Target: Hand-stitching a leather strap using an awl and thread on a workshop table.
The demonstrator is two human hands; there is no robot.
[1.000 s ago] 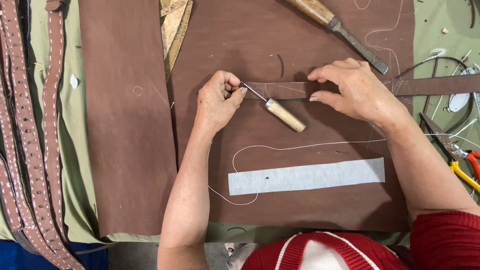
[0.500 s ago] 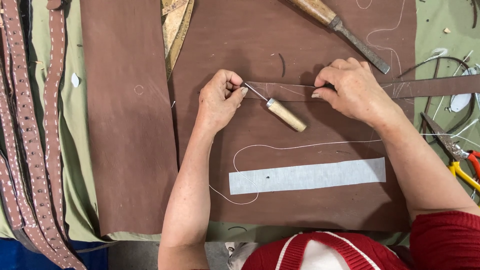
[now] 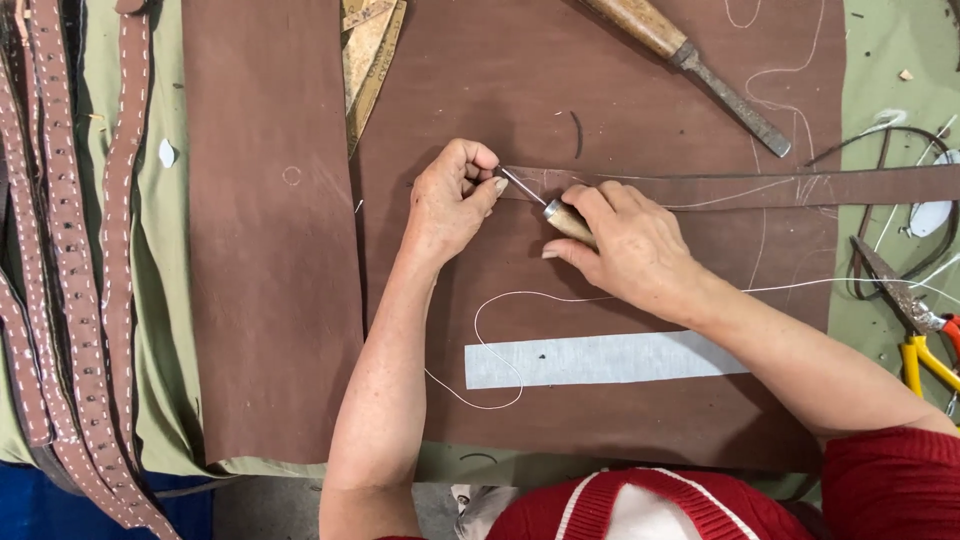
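My left hand (image 3: 450, 200) pinches the left end of a narrow brown leather strap (image 3: 780, 188) that runs off to the right over a big brown leather sheet (image 3: 640, 120). My right hand (image 3: 625, 245) is closed around the wooden handle of an awl (image 3: 560, 215), whose thin metal point lies on the strap end right beside my left thumb. A white thread (image 3: 500, 300) loops over the sheet below my hands, past a pale grey rectangular strip (image 3: 600, 360).
A second brown leather sheet (image 3: 270, 230) lies to the left. Several stitched leather belts (image 3: 70, 260) hang along the left edge. A wooden-handled chisel (image 3: 690, 55) lies at the top, yellow-and-red-handled pliers (image 3: 915, 320) at the right edge. Green cloth (image 3: 890, 60) covers the table.
My right hand has moved left off the strap and taken hold of the awl's handle, which had lain loose. My left hand has stayed at the strap end.
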